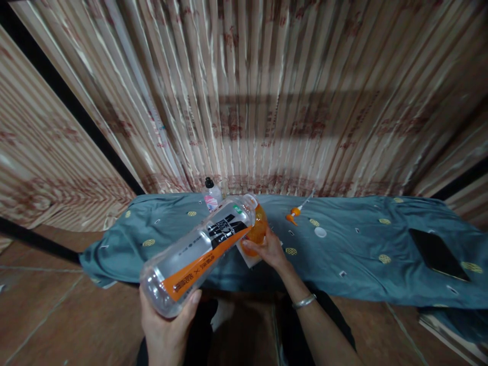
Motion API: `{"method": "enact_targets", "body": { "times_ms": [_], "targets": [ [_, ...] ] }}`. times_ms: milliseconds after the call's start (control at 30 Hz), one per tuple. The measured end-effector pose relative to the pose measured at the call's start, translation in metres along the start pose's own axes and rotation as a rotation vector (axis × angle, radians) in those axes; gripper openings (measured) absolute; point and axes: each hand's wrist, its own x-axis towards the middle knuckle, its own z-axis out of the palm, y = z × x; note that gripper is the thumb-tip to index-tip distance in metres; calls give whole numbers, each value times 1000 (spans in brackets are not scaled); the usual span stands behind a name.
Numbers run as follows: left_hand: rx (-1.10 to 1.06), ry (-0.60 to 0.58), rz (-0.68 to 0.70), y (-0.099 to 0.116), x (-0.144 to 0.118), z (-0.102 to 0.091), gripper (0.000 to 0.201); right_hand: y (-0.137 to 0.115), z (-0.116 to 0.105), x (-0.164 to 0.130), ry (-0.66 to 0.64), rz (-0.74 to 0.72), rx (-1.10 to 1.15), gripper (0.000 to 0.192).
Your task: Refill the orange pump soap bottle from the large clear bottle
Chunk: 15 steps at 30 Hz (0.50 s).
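Observation:
My left hand [168, 315] is closed around the base of a large clear plastic bottle [202, 249] with an orange, black and white label. This bottle is tilted, its neck up and to the right, right by the top of an orange bottle [259, 226]. My right hand [269, 249] wraps round the orange bottle from the right. The large bottle hides part of it, and I cannot tell whether the two mouths touch. Under the orange bottle lies a white flat piece [251, 260]. An orange pump top [294, 213] with a clear tube rests to the right.
A blue-grey cloth [343, 254] with yellow patterns covers the narrow surface. On it stand a small clear bottle with a black cap [211, 197], a white round cap [320, 232] and a dark phone [438, 253]. Behind hangs a striped curtain [247, 101], with dark poles [72, 107] at the sides.

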Motion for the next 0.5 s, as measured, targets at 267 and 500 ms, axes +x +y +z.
{"method": "enact_targets", "body": {
  "times_ms": [267,500],
  "targets": [
    [-29,4,-41,-12,1,-3,90,1,2,0,-18,-8,3,67],
    [-99,-1,-57,-25,-1,1,81,0,3,-1,34,7,-36,93]
  ]
}}
